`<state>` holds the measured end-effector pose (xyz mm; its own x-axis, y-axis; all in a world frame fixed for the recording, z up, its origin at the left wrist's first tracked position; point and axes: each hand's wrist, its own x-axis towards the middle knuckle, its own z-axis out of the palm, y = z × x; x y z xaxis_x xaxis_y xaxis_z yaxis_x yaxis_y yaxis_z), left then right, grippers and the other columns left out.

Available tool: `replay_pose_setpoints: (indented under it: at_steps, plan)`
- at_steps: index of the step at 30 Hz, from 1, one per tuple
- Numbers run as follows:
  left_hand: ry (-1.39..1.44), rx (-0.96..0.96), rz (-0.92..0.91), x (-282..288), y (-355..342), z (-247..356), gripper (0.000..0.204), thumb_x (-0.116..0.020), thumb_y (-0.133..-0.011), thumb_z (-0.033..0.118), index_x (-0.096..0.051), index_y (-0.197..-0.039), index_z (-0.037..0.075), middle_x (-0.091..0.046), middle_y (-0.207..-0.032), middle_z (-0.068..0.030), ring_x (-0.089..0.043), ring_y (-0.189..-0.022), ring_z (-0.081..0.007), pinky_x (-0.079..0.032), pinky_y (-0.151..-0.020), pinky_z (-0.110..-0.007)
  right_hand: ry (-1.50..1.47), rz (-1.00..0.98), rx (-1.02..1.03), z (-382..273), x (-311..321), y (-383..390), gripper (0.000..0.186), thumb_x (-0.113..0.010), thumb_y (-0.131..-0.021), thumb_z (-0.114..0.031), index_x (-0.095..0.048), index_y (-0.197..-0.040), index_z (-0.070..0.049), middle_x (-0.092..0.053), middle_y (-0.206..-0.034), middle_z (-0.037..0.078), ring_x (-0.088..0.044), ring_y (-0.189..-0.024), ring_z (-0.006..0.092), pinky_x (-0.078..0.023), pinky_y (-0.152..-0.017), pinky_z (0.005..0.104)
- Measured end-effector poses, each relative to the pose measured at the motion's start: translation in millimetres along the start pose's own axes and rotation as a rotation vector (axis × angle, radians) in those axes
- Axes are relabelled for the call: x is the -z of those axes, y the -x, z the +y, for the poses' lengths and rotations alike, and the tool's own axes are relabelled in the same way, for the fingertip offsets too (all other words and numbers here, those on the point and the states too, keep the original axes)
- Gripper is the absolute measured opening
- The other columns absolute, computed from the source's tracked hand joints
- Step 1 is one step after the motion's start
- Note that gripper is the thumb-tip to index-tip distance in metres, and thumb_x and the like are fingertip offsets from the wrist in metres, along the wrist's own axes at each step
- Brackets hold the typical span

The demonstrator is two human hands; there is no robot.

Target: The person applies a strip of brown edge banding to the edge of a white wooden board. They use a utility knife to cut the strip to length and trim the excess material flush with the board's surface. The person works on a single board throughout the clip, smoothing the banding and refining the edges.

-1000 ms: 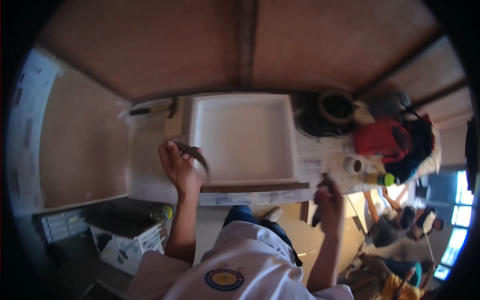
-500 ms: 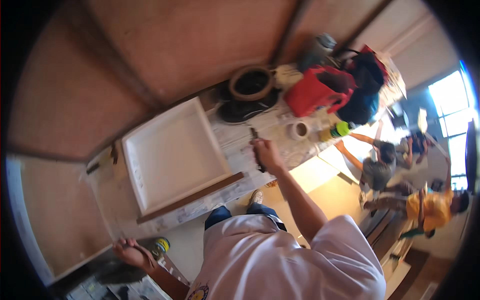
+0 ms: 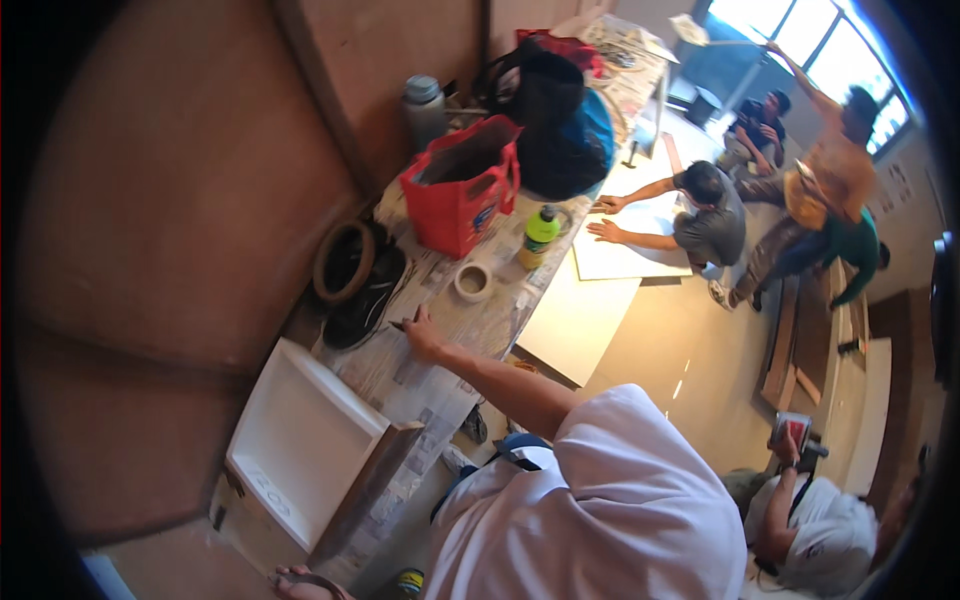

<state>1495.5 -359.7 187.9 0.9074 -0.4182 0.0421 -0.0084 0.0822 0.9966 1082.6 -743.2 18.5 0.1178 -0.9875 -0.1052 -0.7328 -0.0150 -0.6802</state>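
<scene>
My right hand [image 3: 425, 338] is closed around a small, slim dark tool [image 3: 398, 325], whose tip sticks out toward the black shoe [image 3: 372, 300]; its kind cannot be made out. It is over the paper-covered bench, left of a roll of tape [image 3: 472, 282]. At the lower edge, my left hand [image 3: 298, 584] is partly cut off, its fingers curled, with a brown curved band [image 3: 328, 583] across it. Between my hands, a shallow white tray-like panel [image 3: 310, 430] with raised edges lies on the bench, beside a brown wooden strip [image 3: 365, 490].
Along the bench [image 3: 445, 375] stand a brown-rimmed round object [image 3: 322, 268], a red bag [image 3: 445, 225], a grey bottle [image 3: 424, 112], a yellow-green bottle [image 3: 540, 236] and a dark bag [image 3: 550, 130]. One person [image 3: 710, 215] leans over a pale board [image 3: 640, 240]; several others are at the right.
The view has swung to the right, showing more of the people and the far bench. My left hand is now at the lower edge. The dark tool is still in my right hand.
</scene>
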Motion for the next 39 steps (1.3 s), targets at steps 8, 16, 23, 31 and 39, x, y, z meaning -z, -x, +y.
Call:
replay_pose_setpoints:
  at_steps: [8,16,23,31,39]
  plan:
    - [-0.381,0.077,-0.709,-166.4,70.2,102.4,0.028,-0.058,-0.105,0.019,-0.049,-0.130,0.008,-0.063,-0.119,-0.0156,-0.062,-0.091,-0.0198,-0.049,-0.069,-0.030,-0.088,0.102,0.196,-67.4,88.0,55.3,0.040,-0.077,-0.085,-0.021,-0.063,-0.117,0.000,-0.061,-0.111,0.026,-0.059,-0.111,0.0424,-0.050,-0.098,0.0495]
    - [-0.507,0.013,-1.634,-262.1,104.2,81.3,0.024,-0.066,-0.103,0.024,-0.058,-0.100,0.002,-0.071,-0.080,-0.0045,-0.062,-0.066,-0.0079,-0.044,-0.057,-0.021,-0.346,-0.072,0.533,-174.7,170.9,235.1,0.017,-0.069,-0.092,-0.010,-0.061,-0.099,0.003,-0.067,-0.096,0.020,-0.068,-0.084,0.0396,-0.054,-0.072,0.0460]
    - [-0.294,0.048,-2.040,-273.3,139.8,66.4,0.016,-0.063,-0.104,0.016,-0.060,-0.099,0.001,-0.073,-0.083,-0.0077,-0.068,-0.071,-0.0116,-0.051,-0.061,-0.025,-0.153,0.218,0.296,-159.0,168.0,310.3,0.016,-0.067,-0.092,-0.009,-0.059,-0.087,0.003,-0.065,-0.084,0.020,-0.067,-0.082,0.0415,-0.052,-0.072,0.0496]
    - [-0.325,-1.027,-2.017,-260.9,172.6,30.9,0.029,-0.060,-0.105,0.022,-0.059,-0.092,-0.004,-0.058,-0.068,-0.0178,-0.060,-0.063,-0.0368,-0.045,-0.063,-0.046,-0.046,0.586,-0.046,-147.1,154.7,383.3,0.020,-0.068,-0.094,-0.014,-0.061,-0.091,0.005,-0.069,-0.088,0.020,-0.068,-0.086,0.0420,-0.054,-0.077,0.0479]
    - [-0.091,-0.831,-2.143,-239.7,204.5,22.0,0.058,-0.046,-0.107,0.055,-0.051,-0.088,0.001,-0.056,-0.078,-0.0147,-0.061,-0.066,-0.0280,-0.038,-0.057,-0.042,-0.694,0.480,-0.077,-89.8,187.9,462.0,0.039,-0.054,-0.109,-0.033,-0.063,-0.085,-0.003,-0.058,-0.066,0.003,-0.057,-0.059,0.0133,-0.046,-0.055,0.0329]
